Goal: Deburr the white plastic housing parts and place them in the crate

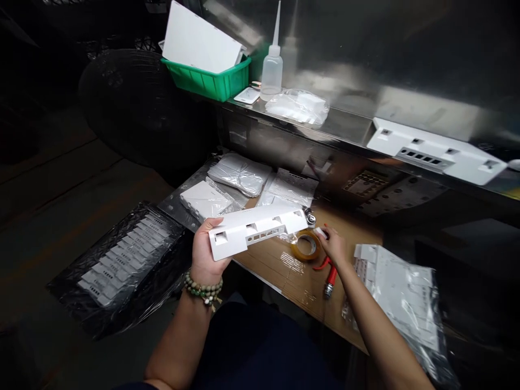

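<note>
My left hand [206, 252] is closed around the left end of a white plastic housing [260, 225]. Along its edge run square notches and a row of port cutouts. Between the fingertips of my right hand [335, 246] is a small white piece [320, 233]; its kind is unclear. That hand is just right of the housing, apart from it. Below and beside its fingers lie a roll of amber tape [298, 254] and a red-handled tool with a metal tip [331, 281], partly hidden by the hand.
Bagged white panels [406, 295] lie at the right, and wrapped stacks [239, 173] at the back. A black-lined crate [162, 281] of housings stands left. On the metal shelf are a green bin [207, 81], a squeeze bottle [272, 73], a plastic bag [298, 107] and another housing [463, 154].
</note>
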The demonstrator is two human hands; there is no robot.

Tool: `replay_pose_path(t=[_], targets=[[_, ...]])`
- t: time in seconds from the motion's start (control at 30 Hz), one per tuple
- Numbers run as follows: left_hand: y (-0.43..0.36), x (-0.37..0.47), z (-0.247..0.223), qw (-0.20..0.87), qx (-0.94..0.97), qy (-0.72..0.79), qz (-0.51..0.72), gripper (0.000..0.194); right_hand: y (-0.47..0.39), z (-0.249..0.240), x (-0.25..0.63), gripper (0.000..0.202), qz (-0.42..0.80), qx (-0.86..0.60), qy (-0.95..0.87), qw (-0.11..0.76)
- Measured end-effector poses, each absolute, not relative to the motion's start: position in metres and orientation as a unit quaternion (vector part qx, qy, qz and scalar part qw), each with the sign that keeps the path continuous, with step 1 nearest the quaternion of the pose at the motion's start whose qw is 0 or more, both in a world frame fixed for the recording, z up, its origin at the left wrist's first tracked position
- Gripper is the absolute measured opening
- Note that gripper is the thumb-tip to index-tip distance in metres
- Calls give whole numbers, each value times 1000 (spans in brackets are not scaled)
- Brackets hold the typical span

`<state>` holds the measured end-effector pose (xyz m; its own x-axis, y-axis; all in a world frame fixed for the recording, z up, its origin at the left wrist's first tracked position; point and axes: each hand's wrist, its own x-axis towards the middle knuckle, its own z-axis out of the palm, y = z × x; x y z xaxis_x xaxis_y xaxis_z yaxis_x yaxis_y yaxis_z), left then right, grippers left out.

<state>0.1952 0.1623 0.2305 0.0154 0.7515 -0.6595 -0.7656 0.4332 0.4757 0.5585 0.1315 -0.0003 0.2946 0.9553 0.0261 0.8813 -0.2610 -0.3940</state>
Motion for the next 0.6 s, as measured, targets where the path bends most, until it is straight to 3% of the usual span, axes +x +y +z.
replay_pose_path(t=[0.6], targets=[[173, 193, 223, 707, -22, 430, 561, 31, 188, 44, 536, 33, 58, -784, -617, 48]])
